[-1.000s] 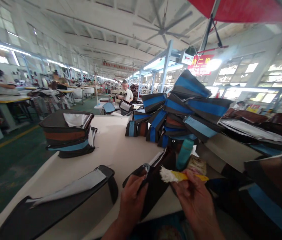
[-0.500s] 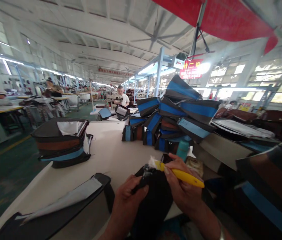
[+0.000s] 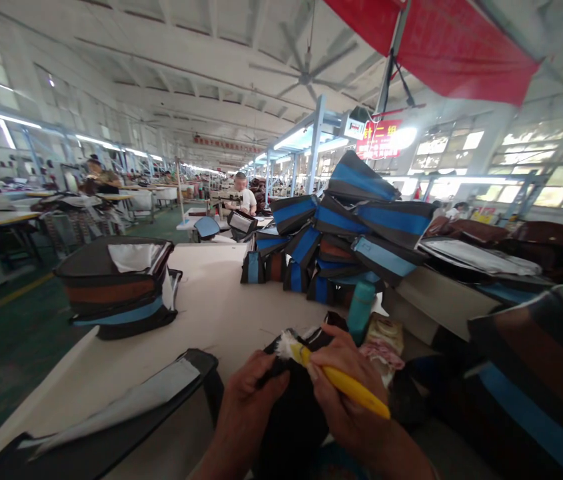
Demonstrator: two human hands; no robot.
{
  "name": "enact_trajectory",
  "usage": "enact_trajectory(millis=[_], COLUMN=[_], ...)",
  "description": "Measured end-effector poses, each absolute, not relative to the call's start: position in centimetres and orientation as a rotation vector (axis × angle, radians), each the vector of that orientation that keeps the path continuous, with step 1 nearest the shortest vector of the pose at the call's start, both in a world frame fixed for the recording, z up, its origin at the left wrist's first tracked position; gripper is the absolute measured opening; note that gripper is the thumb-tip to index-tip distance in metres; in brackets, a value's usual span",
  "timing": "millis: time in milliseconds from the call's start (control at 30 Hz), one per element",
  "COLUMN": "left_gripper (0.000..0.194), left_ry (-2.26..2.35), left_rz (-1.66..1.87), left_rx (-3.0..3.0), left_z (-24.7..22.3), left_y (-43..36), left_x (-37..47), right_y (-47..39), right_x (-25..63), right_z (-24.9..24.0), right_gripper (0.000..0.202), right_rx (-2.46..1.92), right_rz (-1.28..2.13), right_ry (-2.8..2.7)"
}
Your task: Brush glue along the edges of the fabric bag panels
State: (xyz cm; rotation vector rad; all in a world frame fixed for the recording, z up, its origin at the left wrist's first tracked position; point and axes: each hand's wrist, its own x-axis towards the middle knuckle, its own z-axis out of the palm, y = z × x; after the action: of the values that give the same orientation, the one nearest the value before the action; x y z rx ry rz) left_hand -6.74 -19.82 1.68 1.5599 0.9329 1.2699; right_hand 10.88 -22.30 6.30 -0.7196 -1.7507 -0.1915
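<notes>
My left hand is closed on the edge of a black fabric piece, its thumb lying on top. In my right hand is a yellow-handled brush, gripped between thumb and fingers. The brush's white bristles rest on the upper edge of the black fabric, close to my left fingertips. The lower part of the fabric runs down out of sight between my forearms. Just beyond my right hand stand a teal bottle and a crumpled pink and beige cloth.
Striped bag pieces are piled across the pale table. A stack of sewn panels stands at left, with a long dark strip nearer me. Large striped panels crowd the right. A person sits farther back.
My right hand has moved the brush left and slightly down along the fabric edge, toward my left fingertips. More of the teal bottle and cloth shows. The view has shifted slightly.
</notes>
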Motion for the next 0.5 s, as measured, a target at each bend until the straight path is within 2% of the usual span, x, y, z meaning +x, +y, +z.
enact_trajectory(millis=[100,233,300,367,500], left_gripper=[0.018,0.017,0.017,0.019,0.024], left_ry=[0.941,0.915,0.895,0.907,1.26], left_rz=[1.265,1.232,1.241,1.227,1.252], left_rx=[1.725,1.987,2.109,2.211,2.023], left_z=[2.8,5.9,7.6,8.7,7.6], left_y=[-19.1,-17.5,-15.8,-13.2,-6.6], left_x=[-7.1,-8.3,-9.2,-9.7,-8.5], right_y=[-22.7,-25.3,-27.3,-29.2,-31.2], right_x=[12.0,15.1,17.2,19.3,21.7], right_z=[5.8,6.7,7.5,7.9,6.5], right_gripper=[0.022,0.006,0.012,0.025,0.024], right_rx=[-0.863,-0.923,-0.918,-1.007,-1.085], right_rz=[-0.226,-0.068,-0.052,0.014,-0.107], right_ry=[-1.599,-1.051,-0.875,-0.955,-0.755])
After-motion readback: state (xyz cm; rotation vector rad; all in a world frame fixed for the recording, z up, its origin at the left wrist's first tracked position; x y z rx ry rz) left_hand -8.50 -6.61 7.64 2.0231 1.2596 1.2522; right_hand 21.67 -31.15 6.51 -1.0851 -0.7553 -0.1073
